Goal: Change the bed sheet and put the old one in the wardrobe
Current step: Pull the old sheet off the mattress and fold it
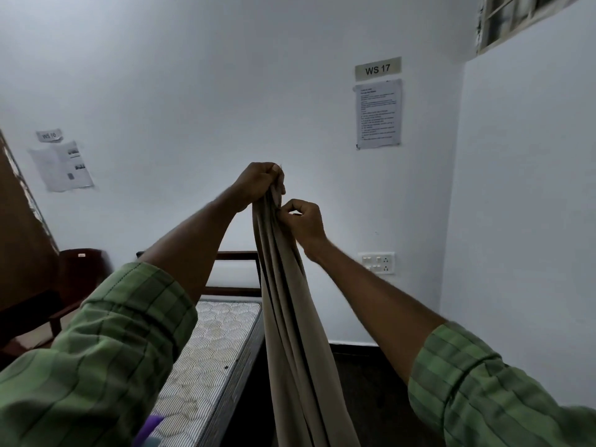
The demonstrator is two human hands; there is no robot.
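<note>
The bare mattress (pixel 209 350) lies low and left, and everything else is best placed from it: just off its right edge hangs the beige sheet (pixel 290 317), bunched into a long rope of folds that drops out of view below. Above the mattress, the left hand (pixel 258 182) grips the gathered top of the sheet with its fingers curled tight round it, while the right hand (pixel 303 221), just under and beside it, pinches a fold between thumb and fingers. The likely trouble is the hanging length — it may drag on the dark floor, or a layer may slip from that light pinch and spoil the fold. On the wall beyond the mattress a sign (pixel 378 69) reads "WS 17" over a printed notice (pixel 378 114) too small to read; far left, a smaller label (pixel 49 135) seems to read "WS 10".
</note>
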